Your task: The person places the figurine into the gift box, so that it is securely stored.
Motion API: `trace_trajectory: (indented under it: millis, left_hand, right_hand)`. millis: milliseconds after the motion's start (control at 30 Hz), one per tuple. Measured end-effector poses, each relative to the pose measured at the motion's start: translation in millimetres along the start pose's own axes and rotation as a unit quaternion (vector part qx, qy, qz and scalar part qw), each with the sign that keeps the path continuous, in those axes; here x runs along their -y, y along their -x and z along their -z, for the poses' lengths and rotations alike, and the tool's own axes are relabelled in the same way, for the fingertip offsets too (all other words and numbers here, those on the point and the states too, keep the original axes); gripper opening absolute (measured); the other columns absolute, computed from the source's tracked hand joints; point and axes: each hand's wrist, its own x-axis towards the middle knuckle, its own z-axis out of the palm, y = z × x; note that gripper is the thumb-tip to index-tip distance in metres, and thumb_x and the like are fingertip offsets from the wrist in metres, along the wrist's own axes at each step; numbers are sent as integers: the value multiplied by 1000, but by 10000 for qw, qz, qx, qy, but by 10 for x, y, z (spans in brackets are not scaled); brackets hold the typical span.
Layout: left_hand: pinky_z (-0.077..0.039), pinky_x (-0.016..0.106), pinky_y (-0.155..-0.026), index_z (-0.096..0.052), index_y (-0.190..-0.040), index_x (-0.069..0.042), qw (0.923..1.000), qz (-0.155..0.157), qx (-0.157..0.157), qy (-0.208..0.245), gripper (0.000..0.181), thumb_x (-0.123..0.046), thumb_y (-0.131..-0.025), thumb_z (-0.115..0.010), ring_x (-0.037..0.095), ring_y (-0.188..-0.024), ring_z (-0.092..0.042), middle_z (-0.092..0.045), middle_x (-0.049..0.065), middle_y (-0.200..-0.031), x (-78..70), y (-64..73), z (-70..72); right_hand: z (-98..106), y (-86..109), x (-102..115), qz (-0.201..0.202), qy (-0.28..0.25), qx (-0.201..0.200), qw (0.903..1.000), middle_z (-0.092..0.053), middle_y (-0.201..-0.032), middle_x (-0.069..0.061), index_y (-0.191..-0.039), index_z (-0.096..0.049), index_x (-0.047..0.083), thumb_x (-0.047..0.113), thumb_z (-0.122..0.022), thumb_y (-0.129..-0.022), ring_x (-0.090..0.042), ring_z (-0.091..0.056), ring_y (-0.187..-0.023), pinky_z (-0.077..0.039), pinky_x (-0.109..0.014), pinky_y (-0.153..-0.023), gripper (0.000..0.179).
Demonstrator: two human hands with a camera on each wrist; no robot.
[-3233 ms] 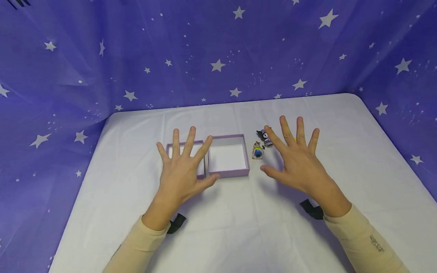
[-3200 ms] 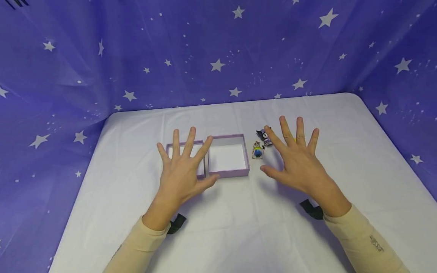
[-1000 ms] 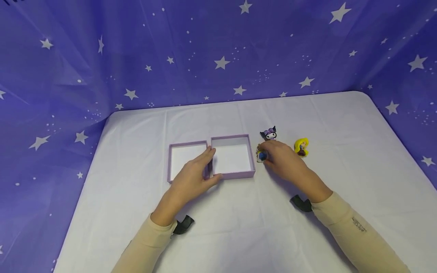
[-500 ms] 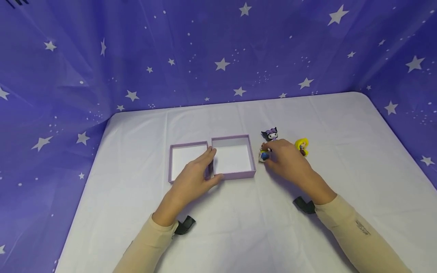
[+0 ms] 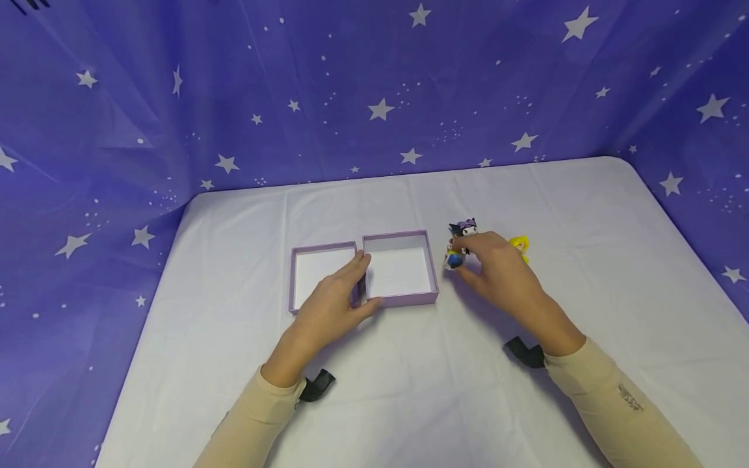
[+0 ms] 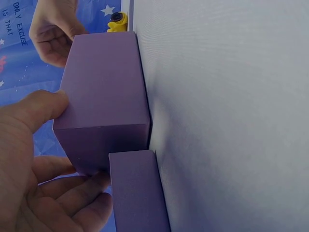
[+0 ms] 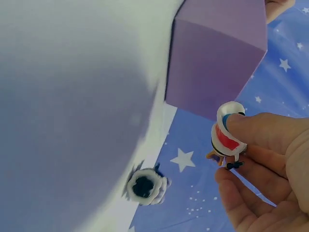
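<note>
In the head view my left hand (image 5: 328,309) holds the near left corner of a deep purple box (image 5: 407,299). Its thumb presses the front wall and the fingers lie along the left side, as the left wrist view also shows. A shallower purple box part (image 5: 290,283), likely the lid, lies open side up just left of it. My right hand (image 5: 509,279) pinches a small figurine (image 5: 454,260) with blue and yellow on it; the right wrist view has this figurine (image 7: 226,137) raised off the tabletop, showing white and red parts.
Behind the right hand stands a black-eared figurine (image 5: 468,229) with a purple head. Partly hidden by that hand is a yellow-haired figurine (image 5: 520,246). A white cloth covers the table (image 5: 398,390), and a starry purple curtain (image 5: 328,84) hangs behind.
Both hands, spread at first, have closed in: the left onto the box, the right onto the blue and yellow figurine. The right hand has since lifted that figurine slightly.
</note>
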Motion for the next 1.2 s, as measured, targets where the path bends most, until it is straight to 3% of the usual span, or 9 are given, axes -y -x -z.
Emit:
trace_trajectory:
  millis: [467, 1033, 1200]
  left_hand:
    - [-32, 36, -111, -40, -147, -1, 10000, -9, 14, -5, 78, -42, -88, -71, 25, -137, -38, -37, 15, -151, 7, -2, -5]
    - [-34, 36, -110, -40, -147, 0, 10000, -17, -8, -33, 79, -44, -88, -70, 25, -136, -39, -38, 16, -151, 15, -2, 3]
    - [-35, 36, -110, -41, -147, -1, 10000, -10, -23, -40, 79, -44, -88, -71, 26, -135, -40, -39, 17, -150, 20, -2, 3]
  right_hand:
    - [-18, -125, 219, 353, -307, -347, 9983, -70, -111, -8, -108, -69, 6, 5, -84, -73, -27, -61, -107, -50, -44, -93, 38]
    - [-277, -300, 441, 729, -568, 331, 9952, -70, -106, -5, -109, -69, 6, 9, -85, -74, -24, -63, -105, -51, -41, -92, 38]
    - [-333, -347, 479, 720, -682, 707, 9926, -70, -108, -2, -109, -69, 8, 9, -85, -75, -21, -63, -106, -50, -39, -93, 37]
